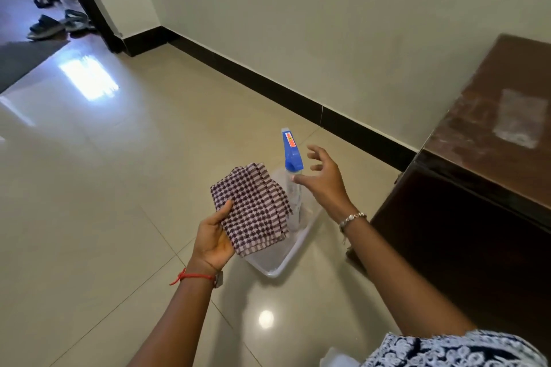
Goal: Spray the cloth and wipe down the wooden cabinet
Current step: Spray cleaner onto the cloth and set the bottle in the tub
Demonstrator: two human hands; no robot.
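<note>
left hand [213, 237] grips the folded cloth [253, 207]. right hand [323, 177], fingers spread, hovers beside the spray bottle [293, 176] standing in a tray [277, 265].

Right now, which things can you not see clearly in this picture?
- Spray bottle, head view: its lower body is hidden behind the checked cloth, so the liquid level is unclear.
- Clear tray: the cloth covers most of it.
- Wooden cabinet: cut off by the right edge.
- Sandals by the doorway: too small for detail.
</note>
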